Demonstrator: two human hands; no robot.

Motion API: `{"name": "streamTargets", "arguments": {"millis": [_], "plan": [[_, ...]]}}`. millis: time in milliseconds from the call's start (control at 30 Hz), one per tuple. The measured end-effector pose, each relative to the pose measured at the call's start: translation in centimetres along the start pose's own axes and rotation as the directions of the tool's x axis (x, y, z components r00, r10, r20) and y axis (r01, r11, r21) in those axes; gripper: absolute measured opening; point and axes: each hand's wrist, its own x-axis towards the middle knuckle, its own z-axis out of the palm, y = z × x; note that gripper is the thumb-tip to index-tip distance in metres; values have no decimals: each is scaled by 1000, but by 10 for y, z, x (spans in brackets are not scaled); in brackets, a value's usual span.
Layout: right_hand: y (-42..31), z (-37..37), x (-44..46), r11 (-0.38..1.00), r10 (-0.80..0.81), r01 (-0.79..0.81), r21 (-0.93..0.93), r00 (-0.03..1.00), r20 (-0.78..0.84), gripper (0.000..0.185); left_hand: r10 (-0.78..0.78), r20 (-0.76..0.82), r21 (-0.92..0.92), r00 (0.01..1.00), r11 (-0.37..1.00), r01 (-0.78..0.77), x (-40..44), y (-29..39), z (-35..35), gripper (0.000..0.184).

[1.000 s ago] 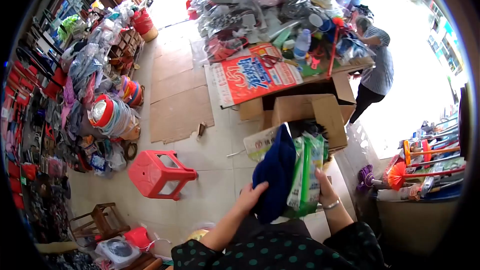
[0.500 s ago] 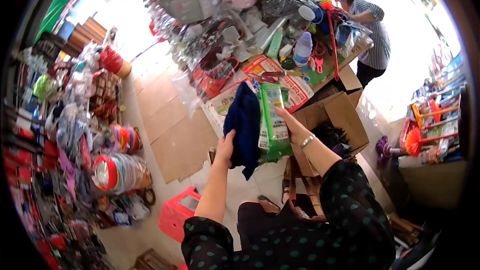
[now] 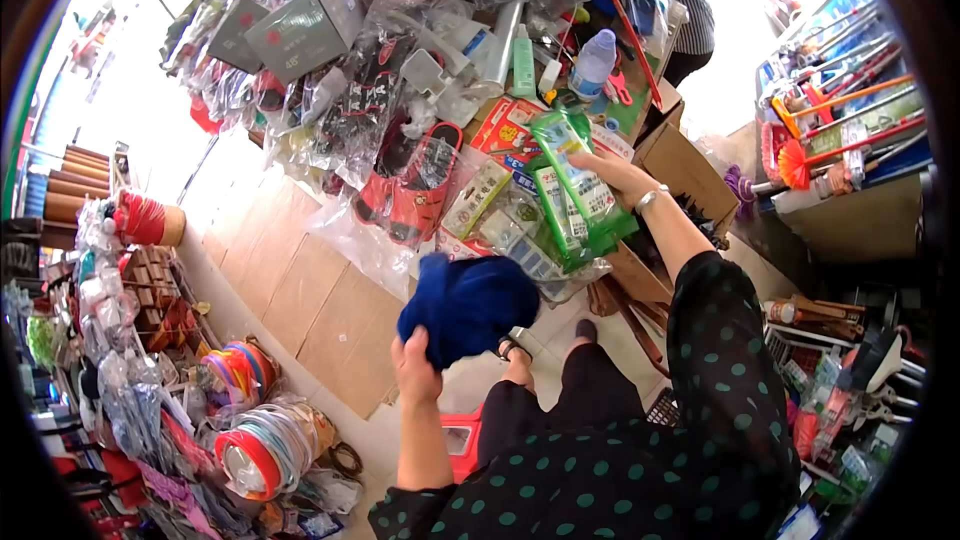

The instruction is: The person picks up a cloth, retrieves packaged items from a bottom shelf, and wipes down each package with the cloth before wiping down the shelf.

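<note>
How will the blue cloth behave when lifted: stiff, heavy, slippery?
Probably floppy: the blue cloth bunches into soft folds. Likely light for its size, as the left hand alone holds it by one side. Slipping seems unlikely: its surface looks matte, unlike the shiny green packs.

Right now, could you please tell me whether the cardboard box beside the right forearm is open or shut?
Open: the cardboard box has its top uncovered, and dark contents show inside.
</note>
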Motion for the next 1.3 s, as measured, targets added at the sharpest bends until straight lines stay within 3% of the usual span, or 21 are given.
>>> {"name": "streamTargets", "arguments": {"millis": [67,167,333,433,467,500,533,600,667,733,833,867,933,967,1000,1067,1133,1167,1200,1267,1300], "plan": [[-14,10,6,993,-28,24,-118,999,-36,54,25,-4,-25,1000,999,-25,-19,21,-21,36],[-19,21,36,660,-265,174,-731,964,-9,75,112,73,88,991,989,-119,-32,42,-49,50],[-37,48,69,375,-259,80,-924,966,-22,79,135,144,180,980,970,-160,-44,71,-52,59],[-50,59,55,-141,-795,264,-954,544,268,78,157,208,82,965,981,-177,-47,75,-28,50],[-43,73,40,-147,-761,447,-883,520,389,79,134,283,57,950,986,-156,-43,79,-20,50],[-37,78,24,-131,-724,623,-771,471,504,81,120,-10,16,993,993,-120,-51,68,18,52],[-32,79,18,1,-662,759,-651,488,569,84,76,122,53,990,995,-83,-38,60,20,55],[17,99,-41,647,-334,710,-278,592,733,91,88,252,46,964,994,-103,-15,33,37,58],[31,107,-55,386,-511,876,-288,463,725,81,-15,365,-4,931,1000,17,-5,38,72,55],[80,88,-48,846,-442,511,-154,832,335,60,-121,468,394,875,915,-84,13,13,77,50],[68,71,-67,762,-549,583,-282,812,197,47,-348,485,552,803,833,28,43,16,58,48],[68,67,-68,766,-515,547,-337,837,187,47,-270,476,533,837,845,-31,39,24,70,42],[44,50,-84,764,-632,620,-182,775,-12,46,-354,117,246,928,916,318,95,-12,17,47],[44,49,-85,678,-708,669,-305,706,-24,46,-354,116,247,928,915,318,110,-33,6,47],[29,51,-99,744,-658,666,46,743,-118,47,-335,39,212,942,924,320,125,-52,-10,46],[14,60,-108,723,-681,689,50,723,-110,48,-284,-46,168,958,943,288,141,-61,-3,44],[1,92,-95,698,-689,653,-295,724,-27,50,-335,-26,104,942,936,336,162,-62,1,42],[-5,99,-95,745,-665,660,-100,747,-27,48,-338,-80,96,938,934,344,161,-61,6,38],[17,116,-42,340,-785,574,-746,609,111,47,-341,56,112,938,936,333,182,-80,-8,38],[84,154,50,-57,-701,321,-945,661,267,56,-495,42,-121,868,860,496,198,-86,-3,38],[88,154,53,-65,-702,311,-948,661,265,57,-487,97,-122,868,860,496,206,-100,-15,40]]}}
